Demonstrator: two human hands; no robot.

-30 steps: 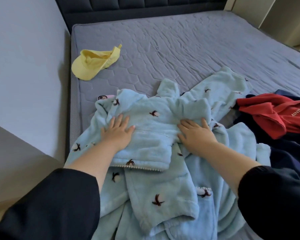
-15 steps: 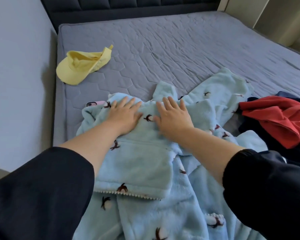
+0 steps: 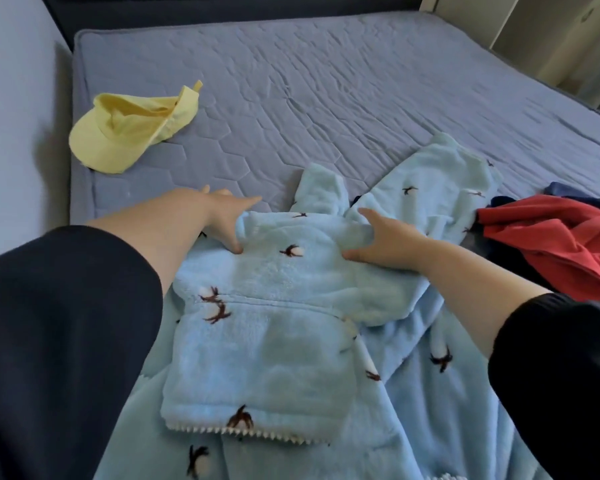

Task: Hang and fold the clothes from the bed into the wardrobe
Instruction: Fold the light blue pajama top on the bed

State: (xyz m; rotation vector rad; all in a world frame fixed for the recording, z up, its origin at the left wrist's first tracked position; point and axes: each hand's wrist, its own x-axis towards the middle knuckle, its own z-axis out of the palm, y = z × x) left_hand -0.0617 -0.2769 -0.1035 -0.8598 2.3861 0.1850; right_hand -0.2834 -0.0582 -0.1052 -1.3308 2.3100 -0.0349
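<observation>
Pale-blue patterned fleece garment on grey quilted bed; fingers of left hand and right hand pinch its twelve-o'clock edge.

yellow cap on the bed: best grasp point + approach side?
Pinch the yellow cap by what looks like its brim, coming down from above on the near side. That part lies flat on the mattress and looks stiff, while the crown is collapsed and would likely crumple. The wall is close on its left, so a sideways approach from there looks cramped.

Home bedroom: quilted bed, padded headboard, strewn clothes, cap.
</observation>
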